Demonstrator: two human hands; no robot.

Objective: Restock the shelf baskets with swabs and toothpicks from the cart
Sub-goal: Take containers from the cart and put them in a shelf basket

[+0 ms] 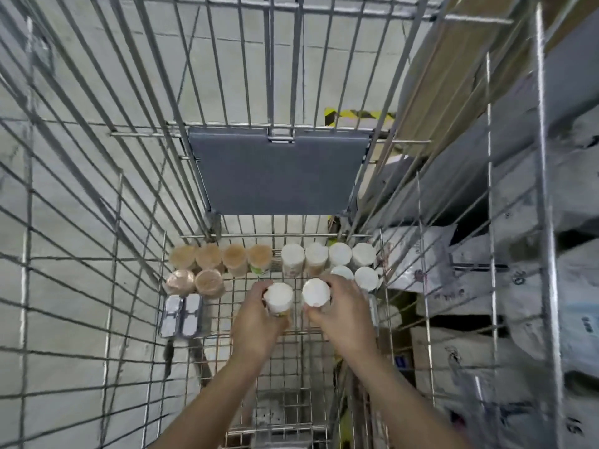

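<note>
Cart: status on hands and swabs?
Left hand grips one swab tub; right hand grips another. Both low inside the cart. Nothing blocking.

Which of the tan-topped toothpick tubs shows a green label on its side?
The toothpick tub at the right end of the back row of tan tops, next to the first white-topped swab tub. Green shows at its lower edge; none shows on the other tan tubs.

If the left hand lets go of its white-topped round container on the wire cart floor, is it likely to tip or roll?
The white-topped round container looks taller than wide, so it may tip on the open wire cart floor. On its side, its round shape would probably roll. The left hand holds it with curled fingers, so it seems light.
</note>
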